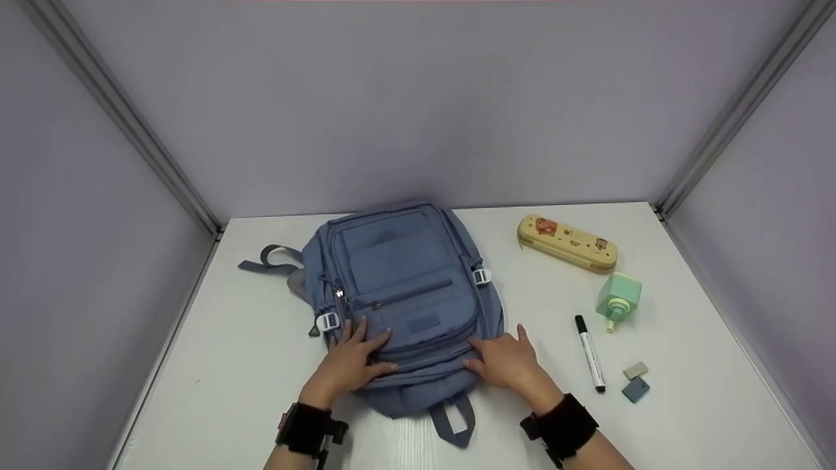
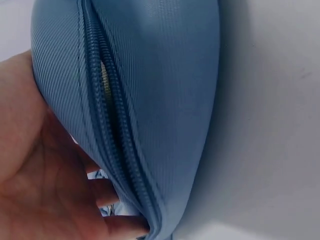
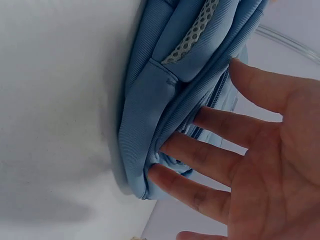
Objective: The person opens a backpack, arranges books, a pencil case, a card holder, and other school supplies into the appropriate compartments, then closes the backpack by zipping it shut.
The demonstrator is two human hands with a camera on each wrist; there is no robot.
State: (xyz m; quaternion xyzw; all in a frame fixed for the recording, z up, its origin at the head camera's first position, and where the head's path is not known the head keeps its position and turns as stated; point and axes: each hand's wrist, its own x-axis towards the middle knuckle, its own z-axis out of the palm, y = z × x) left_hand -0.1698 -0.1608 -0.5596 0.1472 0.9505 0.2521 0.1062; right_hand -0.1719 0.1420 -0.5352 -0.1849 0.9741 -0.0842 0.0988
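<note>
A blue backpack (image 1: 400, 261) lies on the white table, its loop handle (image 1: 454, 431) toward me. My left hand (image 1: 349, 362) rests on the lower left of the bag, fingers spread over the fabric. In the left wrist view its fingers lie along a zipper (image 2: 112, 115) whose teeth stand slightly apart, with something pale showing in the gap. At the bag's lower right edge, my right hand (image 1: 509, 362) touches the side. The right wrist view shows those fingers fairly straight, with fingertips (image 3: 172, 145) against the folded fabric beside a mesh strip (image 3: 192, 35).
To the bag's right lie a yellow pencil case (image 1: 567, 243) with bear pictures, a green bottle (image 1: 619, 300) with a nozzle, a black-capped marker (image 1: 590, 356) and two small blocks, one grey-green (image 1: 635, 371) and one dark (image 1: 635, 390). Partition walls (image 1: 418, 104) enclose the table.
</note>
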